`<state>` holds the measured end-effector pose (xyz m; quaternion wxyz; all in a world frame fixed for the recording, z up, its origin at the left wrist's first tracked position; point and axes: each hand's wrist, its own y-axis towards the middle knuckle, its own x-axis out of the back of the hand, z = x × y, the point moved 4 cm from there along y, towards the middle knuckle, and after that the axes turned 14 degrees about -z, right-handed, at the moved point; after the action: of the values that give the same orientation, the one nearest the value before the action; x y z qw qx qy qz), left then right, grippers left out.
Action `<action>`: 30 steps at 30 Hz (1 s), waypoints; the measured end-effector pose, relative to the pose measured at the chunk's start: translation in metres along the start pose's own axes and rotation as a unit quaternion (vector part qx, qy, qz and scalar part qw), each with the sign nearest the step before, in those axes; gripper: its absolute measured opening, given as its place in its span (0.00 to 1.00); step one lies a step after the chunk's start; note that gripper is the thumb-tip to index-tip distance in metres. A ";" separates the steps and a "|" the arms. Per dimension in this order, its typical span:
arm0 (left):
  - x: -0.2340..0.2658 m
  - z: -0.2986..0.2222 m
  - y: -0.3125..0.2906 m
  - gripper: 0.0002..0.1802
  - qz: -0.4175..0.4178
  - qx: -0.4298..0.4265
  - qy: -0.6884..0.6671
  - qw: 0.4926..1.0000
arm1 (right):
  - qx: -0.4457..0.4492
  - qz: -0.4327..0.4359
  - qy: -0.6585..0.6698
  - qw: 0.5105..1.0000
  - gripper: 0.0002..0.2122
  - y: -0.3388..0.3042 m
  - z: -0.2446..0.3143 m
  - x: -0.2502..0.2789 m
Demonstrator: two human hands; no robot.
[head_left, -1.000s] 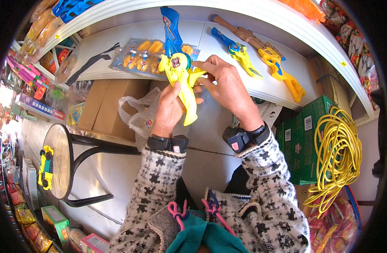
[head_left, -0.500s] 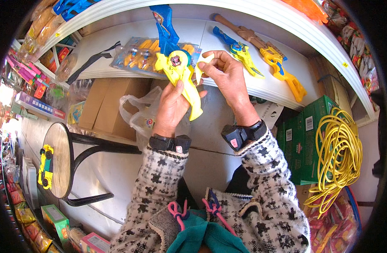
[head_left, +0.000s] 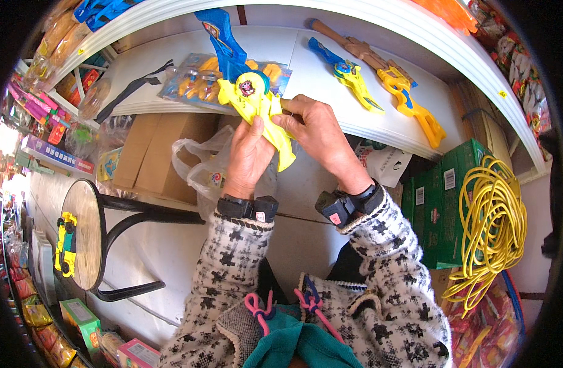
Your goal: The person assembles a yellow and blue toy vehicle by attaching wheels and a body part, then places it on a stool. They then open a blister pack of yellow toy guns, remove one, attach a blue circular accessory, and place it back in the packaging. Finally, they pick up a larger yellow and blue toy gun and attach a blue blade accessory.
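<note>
A blue and yellow plastic toy sword point(head_left: 257, 116) is held upright in front of me, tilted with its blue blade up and to the left. A round emblem disc sits at its middle. My left hand point(head_left: 248, 150) is closed around the yellow handle, thumb on the front. From the right side, my right hand point(head_left: 315, 129) presses a small pale yellow plastic piece point(head_left: 274, 110) against the toy sword with pinched fingers. Most of that piece is hidden by my fingers and the toy, so I cannot tell whether it is attached.
On the white shelf point(head_left: 275, 43) lie another blue and yellow toy sword point(head_left: 349, 73), a brown and yellow one point(head_left: 410, 101) and a packaged toy point(head_left: 192, 76). A stool point(head_left: 88, 245) bears a toy car point(head_left: 65, 244). Coiled yellow cable point(head_left: 487, 227) hangs by green boxes point(head_left: 441, 202).
My right hand has brought the pale yellow piece left and down against the toy sword's side. The toy sword has shifted slightly left, its blade tilting further left.
</note>
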<state>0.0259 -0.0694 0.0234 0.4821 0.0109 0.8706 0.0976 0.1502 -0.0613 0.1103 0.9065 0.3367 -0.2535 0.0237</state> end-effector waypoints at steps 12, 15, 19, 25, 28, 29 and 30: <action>-0.001 0.001 0.000 0.27 -0.007 -0.027 0.028 0.999 | 0.015 0.018 -0.146 0.989 0.11 -0.013 0.006 -0.009; 0.000 0.000 0.000 0.28 -0.018 -0.031 0.031 0.999 | -0.004 0.047 -0.143 0.989 0.12 -0.011 0.004 -0.007; -0.002 -0.004 0.000 0.27 0.005 -0.030 0.022 0.999 | 0.018 0.092 -0.135 0.986 0.12 -0.011 0.005 0.001; -0.003 -0.003 -0.001 0.28 0.001 -0.010 0.007 1.000 | 0.026 0.052 -0.135 0.989 0.11 -0.011 0.007 -0.004; -0.003 -0.003 -0.001 0.28 -0.012 -0.016 0.013 1.000 | 0.025 0.021 -0.127 0.991 0.11 -0.012 0.007 -0.005; -0.003 -0.002 -0.001 0.28 -0.011 -0.021 0.015 1.000 | 0.023 0.018 -0.123 0.992 0.10 -0.012 0.006 -0.005; -0.002 -0.002 -0.001 0.28 -0.014 -0.020 0.010 1.000 | 0.021 0.016 -0.119 0.993 0.10 -0.012 0.006 -0.006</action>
<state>0.0251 -0.0711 0.0265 0.4746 -0.0120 0.8734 0.1084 0.1454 -0.0737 0.1037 0.8621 0.3523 -0.3643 0.0031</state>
